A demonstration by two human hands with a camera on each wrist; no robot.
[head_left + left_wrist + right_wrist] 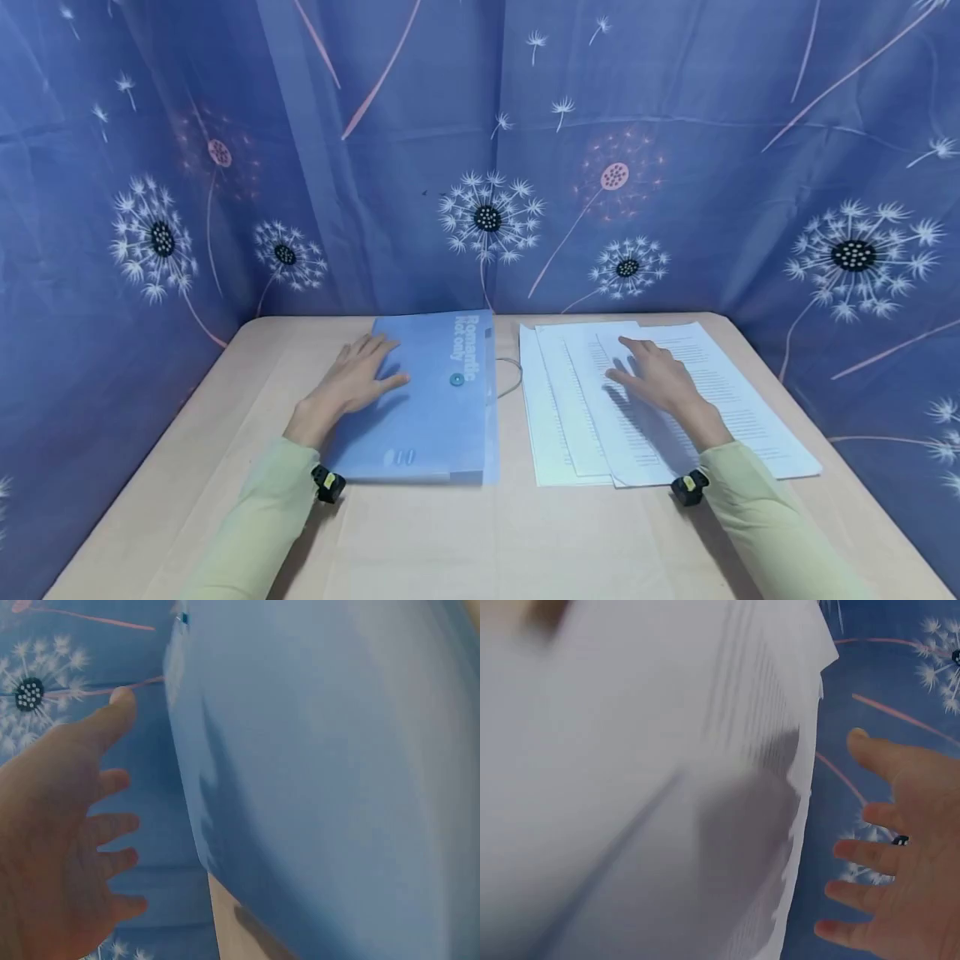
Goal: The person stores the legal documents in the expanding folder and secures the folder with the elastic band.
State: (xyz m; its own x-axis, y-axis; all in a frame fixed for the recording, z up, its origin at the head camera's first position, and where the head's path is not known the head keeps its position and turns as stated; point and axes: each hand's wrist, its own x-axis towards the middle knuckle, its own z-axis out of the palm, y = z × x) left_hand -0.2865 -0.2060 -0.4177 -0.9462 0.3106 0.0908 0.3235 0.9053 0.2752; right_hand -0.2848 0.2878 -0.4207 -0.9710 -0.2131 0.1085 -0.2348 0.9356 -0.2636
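Observation:
A blue document folder (pixel 435 417) with a round button and white lettering lies on the left of the table. Above its left part hovers my left hand (pixel 352 379), fingers spread and holding nothing; its shadow falls on the cover in the left wrist view. Several printed paper sheets (pixel 570 400) lie overlapping on the right, their edges out of line. Over them my right hand (pixel 660 379) is held with fingers extended, apart from the paper. The right wrist view shows this hand's shadow on the printed pages (pixel 667 712).
A thin grey elastic cord (pixel 520 377) loops from the folder's right edge toward the papers. The beige table (pixel 495 550) is bounded at the back and sides by a blue dandelion-patterned curtain (pixel 390 192).

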